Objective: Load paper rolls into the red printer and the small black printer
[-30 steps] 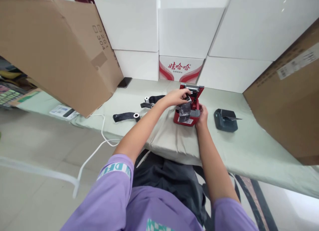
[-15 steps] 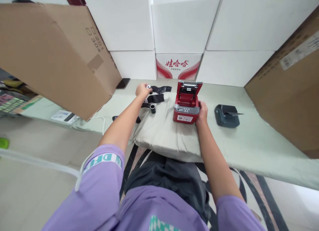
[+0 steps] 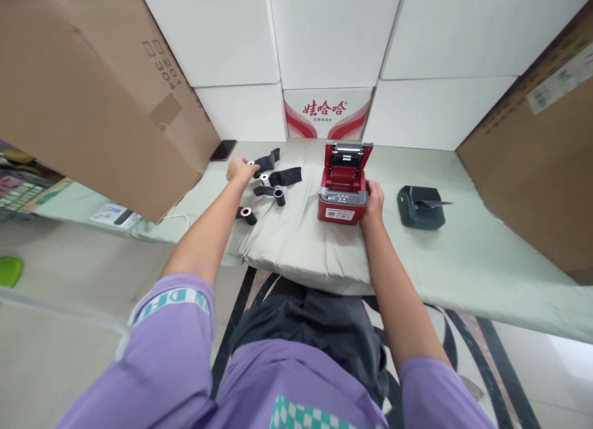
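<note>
My left hand [image 3: 239, 170] is closed on a small black paper roll [image 3: 257, 171] at the table's back left. The roll's loose black strip [image 3: 269, 162] trails to the right. Just in front of it lie more black rolls: one with a wide strip [image 3: 288, 176], another standing roll [image 3: 278, 198], and a roll [image 3: 249, 216] partly behind my left forearm. A red receipt printer [image 3: 341, 214] stands with its lid [image 3: 347, 157] tipped up and its red inside showing. My right hand [image 3: 373, 202] is wrapped round the printer's right side, its fingertips partly hidden.
A dark grey device [image 3: 420, 208] with a strip sticking out is right of the printer. White boxes [image 3: 331, 40] line the back. Cardboard boxes [image 3: 106, 102] flank the table, with a phone [image 3: 223, 150] beside the left one. A white cable [image 3: 178, 218] lies at left.
My left hand has come out of the printer and moved left, taking the black roll to the others. The lid still stands up, and my right hand stays at the printer's side.
</note>
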Tool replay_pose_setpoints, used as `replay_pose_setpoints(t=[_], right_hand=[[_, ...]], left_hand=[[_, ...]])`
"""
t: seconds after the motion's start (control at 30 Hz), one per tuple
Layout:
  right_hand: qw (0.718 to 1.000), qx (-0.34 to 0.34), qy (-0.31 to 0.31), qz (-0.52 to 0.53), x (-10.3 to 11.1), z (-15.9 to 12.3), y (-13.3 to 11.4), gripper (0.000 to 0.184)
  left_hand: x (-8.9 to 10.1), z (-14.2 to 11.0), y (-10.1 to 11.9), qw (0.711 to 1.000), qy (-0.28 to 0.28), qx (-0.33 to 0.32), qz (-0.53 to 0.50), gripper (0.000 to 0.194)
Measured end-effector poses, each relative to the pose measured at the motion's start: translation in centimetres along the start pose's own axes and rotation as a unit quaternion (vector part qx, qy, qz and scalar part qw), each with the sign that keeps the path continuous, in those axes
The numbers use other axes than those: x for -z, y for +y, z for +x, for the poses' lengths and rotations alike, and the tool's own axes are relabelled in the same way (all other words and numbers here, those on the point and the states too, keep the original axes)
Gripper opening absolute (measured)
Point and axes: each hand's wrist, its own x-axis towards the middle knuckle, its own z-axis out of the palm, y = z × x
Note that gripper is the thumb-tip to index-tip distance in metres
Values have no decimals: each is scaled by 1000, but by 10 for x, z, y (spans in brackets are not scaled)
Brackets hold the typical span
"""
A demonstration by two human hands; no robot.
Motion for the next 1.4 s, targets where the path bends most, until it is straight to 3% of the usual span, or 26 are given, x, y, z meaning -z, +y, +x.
replay_pose_setpoints(t=[0.2, 0.5, 0.6, 0.7, 0.77, 0.87, 0.93, 1.27, 1.4], right_hand=[[1000, 8, 15, -25, -3, 1, -2, 19], [1000, 6, 10, -14, 0, 4, 4, 17], [1000, 9, 12, -17, 0, 4, 3, 19], [1000, 8, 15, -24, -1, 4, 2, 19], [1000, 7, 17, -25, -2, 4, 2, 19], [1000, 7, 21, -21, -2, 5, 3, 18], [999, 8, 19, -24, -2, 5, 3, 19], [1000, 4, 19, -9, -1, 4, 0, 18], [1000, 4, 18, -2, -1, 3, 1, 17]], left_hand=[[22, 2, -16, 990, -100, -26, 91, 38], [28, 6, -11, 957, -191, -39, 214, 38], [36, -2, -9, 960, -162, -69, 216, 43], [46, -19, -1, 976, -61, -129, 167, 48], [50, -34, 6, 974, -28, -195, 110, 44], [47, -53, 16, 953, -96, -269, 97, 36], [40, -59, 19, 946, -118, -273, 131, 31], [10, -53, 8, 945, -33, -279, 165, 25], [6, -55, 9, 942, -42, -276, 186, 27]])
